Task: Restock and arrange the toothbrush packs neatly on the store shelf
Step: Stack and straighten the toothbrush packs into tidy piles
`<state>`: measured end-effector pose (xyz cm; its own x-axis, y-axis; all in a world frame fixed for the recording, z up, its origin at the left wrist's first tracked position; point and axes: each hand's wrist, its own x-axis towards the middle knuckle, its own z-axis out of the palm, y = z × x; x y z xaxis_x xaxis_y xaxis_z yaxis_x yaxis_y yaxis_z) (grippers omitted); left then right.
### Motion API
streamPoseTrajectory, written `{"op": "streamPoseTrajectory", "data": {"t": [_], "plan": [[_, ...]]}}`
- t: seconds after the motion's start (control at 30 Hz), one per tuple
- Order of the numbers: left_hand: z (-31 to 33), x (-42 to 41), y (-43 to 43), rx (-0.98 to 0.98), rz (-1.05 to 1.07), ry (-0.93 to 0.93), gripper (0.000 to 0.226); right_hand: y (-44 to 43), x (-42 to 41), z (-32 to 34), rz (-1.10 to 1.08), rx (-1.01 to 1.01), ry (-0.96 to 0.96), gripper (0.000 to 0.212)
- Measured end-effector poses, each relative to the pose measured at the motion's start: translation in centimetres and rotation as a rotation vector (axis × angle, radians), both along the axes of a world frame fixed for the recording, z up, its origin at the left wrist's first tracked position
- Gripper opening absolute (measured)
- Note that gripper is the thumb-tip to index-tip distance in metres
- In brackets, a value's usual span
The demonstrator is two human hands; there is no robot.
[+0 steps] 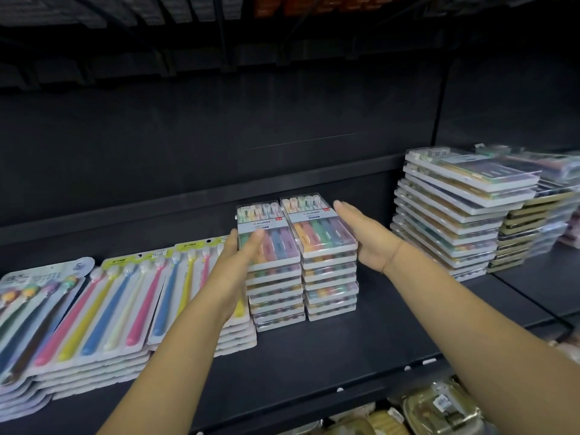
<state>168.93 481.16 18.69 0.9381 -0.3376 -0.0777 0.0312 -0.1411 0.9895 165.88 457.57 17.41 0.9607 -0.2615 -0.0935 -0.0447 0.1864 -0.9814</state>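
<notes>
Dark store shelf [314, 356] at frame centre carries two side-by-side stacks of boxed toothbrush packs [298, 246]. Flat and straight-fingered, the left hand [241, 259] and right hand [364, 240] press the stacks' outer sides, gripping nothing, apparently to squeeze both stacks square and together.

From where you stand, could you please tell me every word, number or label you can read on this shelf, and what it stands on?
"5": red corner tag on the left top box, upside down.
"5": the same tag on the right top box.
Other print on both box labels: too blurred to read.
Green headers of the flat packs: blurred.
Labels on the right-hand stacks: unreadable.
</notes>
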Motion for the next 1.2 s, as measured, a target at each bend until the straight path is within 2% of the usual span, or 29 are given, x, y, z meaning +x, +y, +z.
{"op": "streamPoseTrajectory", "data": {"t": [0.1, 0.2, 0.27, 0.33, 0.4, 0.5, 0.67, 0.73, 0.8, 0.87, 1.0, 1.2], "plan": [[-1.5, -0.8, 1.1, 0.169, -0.095, -0.214, 0.092, -0.1, -3.6, -3.0, 0.111, -0.210, -0.103, 0.103], [-3.7, 0.2, 1.5, 0.303, -0.046, -0.330, 0.114, -0.3, -5.1, -6.5, 0.171, -0.439, -0.037, 0.130], [-4.9, 0.7, 1.7, 0.378, -0.010, -0.361, 0.119, -0.4, -5.2, -8.9, 0.173, -0.664, 0.056, 0.132], [-6.2, 0.7, 2.0, 0.507, 0.000, -0.424, 0.115, -0.3, -5.1, -10.7, 0.087, -0.921, 0.135, 0.128], [-6.9, 0.5, 2.2, 0.642, 0.006, -0.500, 0.105, -0.1, -4.8, -11.3, -0.012, -1.007, 0.113, 0.117], [-7.1, 0.3, 2.0, 0.745, 0.055, -0.561, 0.091, 0.2, -4.1, -11.2, -0.034, -0.996, 0.071, 0.100], [-7.0, 0.1, 1.8, 0.778, 0.087, -0.573, 0.089, -0.2, -3.6, -11.4, -0.020, -1.060, 0.068, 0.080], [-6.9, 0.1, 1.9, 0.757, 0.084, -0.573, 0.089, -0.2, -3.7, -11.0, 0.054, -1.019, 0.061, 0.080], [-6.9, 0.2, 2.1, 0.717, 0.062, -0.571, 0.086, -0.2, -3.8, -10.6, 0.137, -0.853, 0.035, 0.081], [-6.9, 0.4, 2.2, 0.689, 0.043, -0.567, 0.078, -0.3, -3.9, -10.5, 0.123, -0.713, 0.019, 0.078], [-7.2, 0.6, 2.1, 0.694, 0.049, -0.565, 0.070, 0.0, -3.6, -10.4, 0.096, -0.691, 0.016, 0.071], [-7.2, 0.8, 2.4, 0.617, 0.021, -0.543, 0.075, 0.2, -3.6, -9.9, 0.088, -0.660, -0.029, 0.075]]}}
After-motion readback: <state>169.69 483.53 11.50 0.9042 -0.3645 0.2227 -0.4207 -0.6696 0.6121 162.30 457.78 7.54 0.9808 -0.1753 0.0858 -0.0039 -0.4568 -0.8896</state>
